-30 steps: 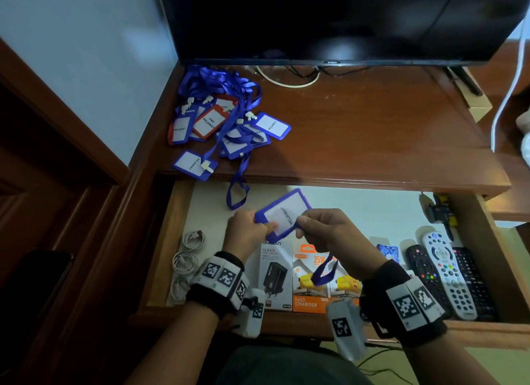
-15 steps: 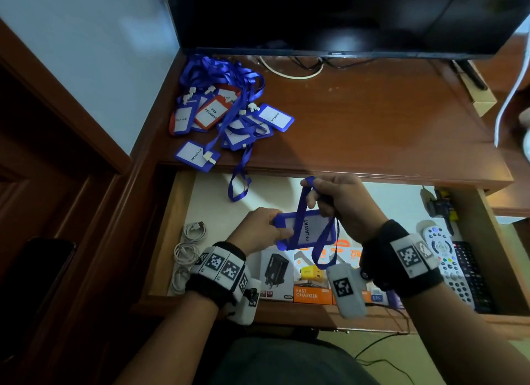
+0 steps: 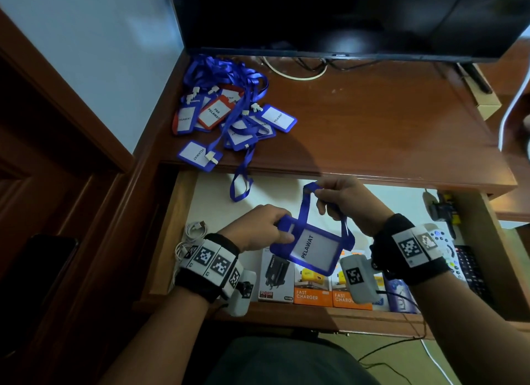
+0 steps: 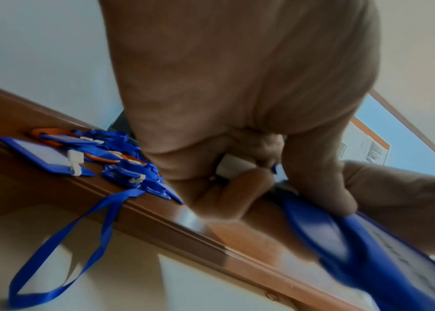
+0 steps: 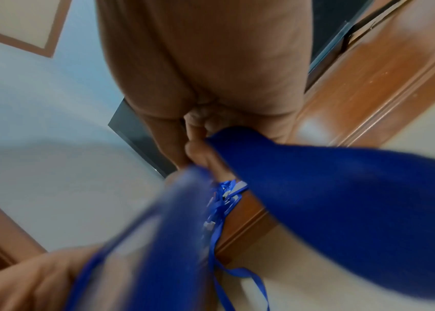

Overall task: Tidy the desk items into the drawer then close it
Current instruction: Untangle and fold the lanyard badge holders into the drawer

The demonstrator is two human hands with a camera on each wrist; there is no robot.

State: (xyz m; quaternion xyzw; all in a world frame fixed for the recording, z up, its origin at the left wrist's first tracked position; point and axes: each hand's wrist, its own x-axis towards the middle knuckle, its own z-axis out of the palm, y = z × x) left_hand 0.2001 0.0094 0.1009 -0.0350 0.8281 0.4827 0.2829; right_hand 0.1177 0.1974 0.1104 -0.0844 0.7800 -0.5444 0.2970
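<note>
A dark flat television screen [image 3: 344, 14] stands at the back of a reddish-brown wooden bench [image 3: 372, 120]. Below its front edge, a wide wooden drawer with a pale lining [image 3: 218, 207] is pulled fully open.

On the bench's left side lies a tangled pile of blue and orange plastic badge holders with blue ribbon lanyards [image 3: 229, 118]. One blue ribbon loop [image 3: 242, 184] hangs over the bench edge into the drawer.

Inside the drawer, along the front, sit boxed phone chargers in white and orange packaging [image 3: 309, 290]. Coiled white cables [image 3: 192, 232] lie at the left, and remote controls [image 3: 456, 258] at the right.

Above the drawer, the left hand [image 3: 258, 229] pinches the corner of a blue plastic badge holder labelled PELAWAT [image 3: 311, 245]. The right hand [image 3: 341, 198] has its fingers curled round that holder's blue ribbon lanyard [image 3: 307, 209], lifting it in a loop over the card.

Likely risks: the loose lanyard could slip off the card when released and spill across the charger boxes. The loop hanging from the pile could drag other badges off the bench if snagged. Any ribbon left across the drawer's edge could jam it on closing.
</note>
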